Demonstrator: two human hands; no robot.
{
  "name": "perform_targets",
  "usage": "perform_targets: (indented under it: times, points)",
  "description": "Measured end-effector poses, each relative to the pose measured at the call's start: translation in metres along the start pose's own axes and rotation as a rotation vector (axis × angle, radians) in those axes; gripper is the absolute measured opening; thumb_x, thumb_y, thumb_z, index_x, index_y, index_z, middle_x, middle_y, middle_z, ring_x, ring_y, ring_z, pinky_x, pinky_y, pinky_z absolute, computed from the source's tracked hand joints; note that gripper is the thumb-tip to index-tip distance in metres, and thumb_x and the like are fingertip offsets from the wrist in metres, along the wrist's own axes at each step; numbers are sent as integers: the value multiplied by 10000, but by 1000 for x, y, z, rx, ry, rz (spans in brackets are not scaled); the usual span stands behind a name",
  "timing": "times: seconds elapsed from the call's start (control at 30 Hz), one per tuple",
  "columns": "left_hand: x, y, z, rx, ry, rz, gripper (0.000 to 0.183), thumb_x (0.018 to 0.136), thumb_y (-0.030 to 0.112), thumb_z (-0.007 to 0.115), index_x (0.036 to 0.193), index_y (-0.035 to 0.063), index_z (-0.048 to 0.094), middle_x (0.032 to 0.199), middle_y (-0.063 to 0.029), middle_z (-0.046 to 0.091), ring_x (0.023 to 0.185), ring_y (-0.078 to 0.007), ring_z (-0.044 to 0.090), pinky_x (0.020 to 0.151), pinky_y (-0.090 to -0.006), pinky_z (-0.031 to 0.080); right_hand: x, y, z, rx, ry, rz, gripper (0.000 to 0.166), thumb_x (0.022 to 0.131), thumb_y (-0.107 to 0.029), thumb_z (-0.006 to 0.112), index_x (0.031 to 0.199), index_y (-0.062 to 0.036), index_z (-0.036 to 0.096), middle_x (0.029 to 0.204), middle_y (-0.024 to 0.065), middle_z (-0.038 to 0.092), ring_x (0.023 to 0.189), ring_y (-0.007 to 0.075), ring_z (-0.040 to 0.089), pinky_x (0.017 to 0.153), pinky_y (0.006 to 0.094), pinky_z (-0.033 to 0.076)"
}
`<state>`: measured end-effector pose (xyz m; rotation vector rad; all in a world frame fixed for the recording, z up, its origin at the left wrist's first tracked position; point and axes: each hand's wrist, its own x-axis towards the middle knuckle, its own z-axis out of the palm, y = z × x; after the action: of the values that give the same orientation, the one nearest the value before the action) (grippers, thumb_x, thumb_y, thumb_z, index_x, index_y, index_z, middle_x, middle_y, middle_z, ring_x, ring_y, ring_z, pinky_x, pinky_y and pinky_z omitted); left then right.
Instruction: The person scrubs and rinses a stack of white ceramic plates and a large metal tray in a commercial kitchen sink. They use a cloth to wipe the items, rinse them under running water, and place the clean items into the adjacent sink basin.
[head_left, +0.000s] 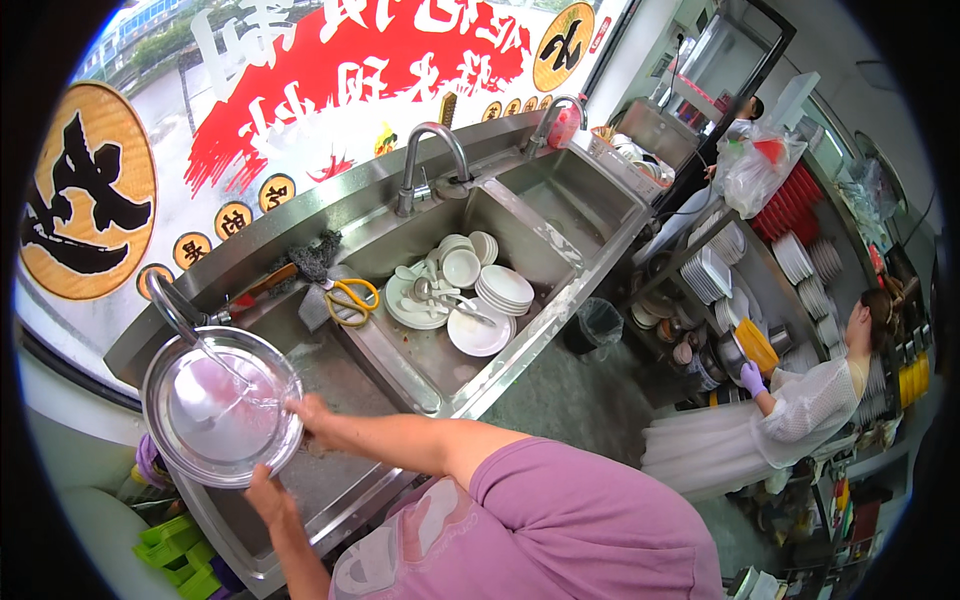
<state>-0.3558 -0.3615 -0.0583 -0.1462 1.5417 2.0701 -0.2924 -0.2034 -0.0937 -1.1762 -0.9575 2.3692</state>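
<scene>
A round stainless steel basin (217, 442) is tilted under the left faucet (169, 304), and water runs onto its inside. My right hand (309, 420) grips the rim on one side. Lower down, my left hand (266, 491) holds the near edge; some fingers of both hands are hidden behind the metal. Beneath the basin lies the left sink compartment (352, 439), with a wet bottom. In the middle compartment (420, 360) are stacked white plates (504, 291), white bowls (460, 268), white spoons and a metal ladle (450, 301).
Yellow-handled scissors (352, 301) and a dark scouring pad (315, 255) rest along the sink's ledge. Behind me, a person (810, 397) with a purple glove holds a metal bowl by dish shelves (705, 255). A lined bin (594, 326) stands on the floor. Green baskets (176, 551) sit lower left.
</scene>
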Motion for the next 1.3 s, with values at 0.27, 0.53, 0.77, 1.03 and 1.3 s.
perform_targets:
  times: [0.27,0.53,0.77,1.03,1.3]
  points:
    - [-26,-14,45,-162,31,161,513,691,-98,482,1203,-87,464,1156,-133,536,992,-241,573,849,-336,489,-30,1,14,176,-16,134,223,871,-221,576,956,-15,569,713,73,596,604,211,607,491,389,506]
    - [-17,34,-28,102,-329,-218,92,752,-27,512,728,49,557,736,-41,551,686,-162,538,690,-332,458,33,-75,-82,-263,1,-161,175,757,-229,640,832,-72,657,816,70,625,754,244,581,704,431,469]
    - [28,26,-32,849,79,507,526,780,33,587,1285,75,447,1155,-149,574,1079,-341,551,889,-408,441,-74,-96,-52,-105,-239,105,142,806,-64,582,941,-22,592,794,78,611,789,193,632,696,370,549]
    - [-1,-12,53,1584,-875,939,536,921,364,439,1400,136,364,1466,-129,301,1373,-301,248,1115,-485,157,-66,-60,-101,-22,-181,253,279,707,58,529,982,11,547,858,81,588,751,210,605,674,379,544]
    - [81,4,59,1654,-628,714,580,911,397,445,1385,68,385,1453,-125,348,1370,-256,276,1133,-440,166,-90,-53,-85,-49,-178,230,92,712,62,552,696,-27,570,671,48,570,582,167,564,542,319,482]
